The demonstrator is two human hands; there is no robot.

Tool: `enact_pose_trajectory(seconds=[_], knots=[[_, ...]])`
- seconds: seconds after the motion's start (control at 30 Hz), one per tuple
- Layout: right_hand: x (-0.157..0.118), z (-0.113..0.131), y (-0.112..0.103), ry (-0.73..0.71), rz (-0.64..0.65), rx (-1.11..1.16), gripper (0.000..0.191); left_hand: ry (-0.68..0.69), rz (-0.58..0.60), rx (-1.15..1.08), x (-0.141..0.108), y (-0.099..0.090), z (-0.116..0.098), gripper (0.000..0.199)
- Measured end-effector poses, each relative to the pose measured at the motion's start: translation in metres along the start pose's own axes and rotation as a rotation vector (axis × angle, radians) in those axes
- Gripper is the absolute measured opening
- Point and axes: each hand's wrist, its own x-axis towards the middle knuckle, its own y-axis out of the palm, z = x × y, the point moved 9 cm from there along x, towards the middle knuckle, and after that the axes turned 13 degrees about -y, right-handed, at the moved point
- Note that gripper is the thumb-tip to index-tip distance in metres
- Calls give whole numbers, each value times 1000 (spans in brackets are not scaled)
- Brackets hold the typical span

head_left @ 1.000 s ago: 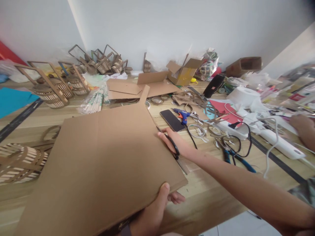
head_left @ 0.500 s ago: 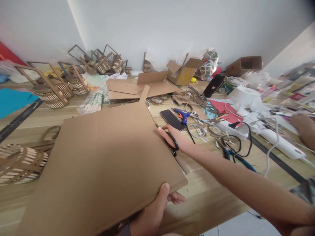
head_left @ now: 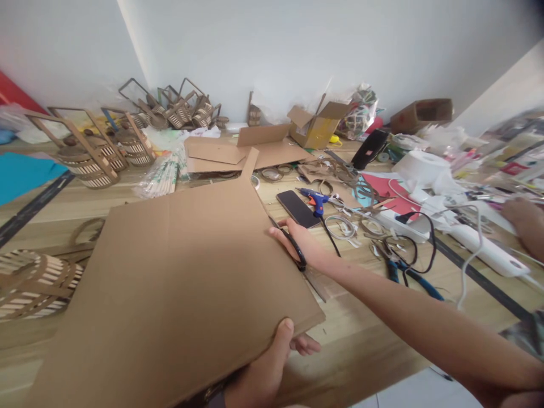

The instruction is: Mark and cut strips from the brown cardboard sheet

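A large brown cardboard sheet (head_left: 182,283) lies across the front of the table, tilted toward me. My left hand (head_left: 272,351) grips its near right corner, thumb on top and fingers underneath. At the sheet's right edge, my right hand (head_left: 297,241) is closed round the black-handled scissors (head_left: 301,258); their blades are mostly hidden by the cardboard and the hand. A narrow cardboard strip (head_left: 250,164) stands out from the sheet's far right corner, still joined to it. Close beyond my right hand lie a dark phone (head_left: 296,207) and a blue glue gun (head_left: 315,198).
Small woven baskets (head_left: 91,164) stand at the left, and another basket (head_left: 38,283) lies near the sheet. Flat cardboard (head_left: 272,152) and an open box (head_left: 318,127) are at the back. Blue-handled pliers (head_left: 412,275), cables and a power strip (head_left: 488,249) lie right. Another person's hand (head_left: 525,218) shows far right.
The scissors' handles have turned and come closer together in my right hand, which stays at the sheet's right edge. My left hand and the sheet are nearly unchanged.
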Motion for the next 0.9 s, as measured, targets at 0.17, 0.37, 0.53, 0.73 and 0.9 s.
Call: enact_pose_trajectory(seconds=[0.17, 0.37, 0.53, 0.73, 0.9], knots=[[5, -12, -4, 64, 4, 38, 56, 14, 32, 13, 0, 1, -1, 74], [14, -12, -2, 63, 28, 63, 60, -1, -23, 74, 0, -5, 6, 74], [13, -7, 3, 48, 46, 62, 56, -2, -11, 84, -3, -2, -3, 77], [14, -10, 3, 36, -12, 22, 49, 0, -12, 102, -5, -2, -6, 77], [15, -17, 5, 63, -6, 48, 58, 14, -24, 84, -4, -3, -4, 73]])
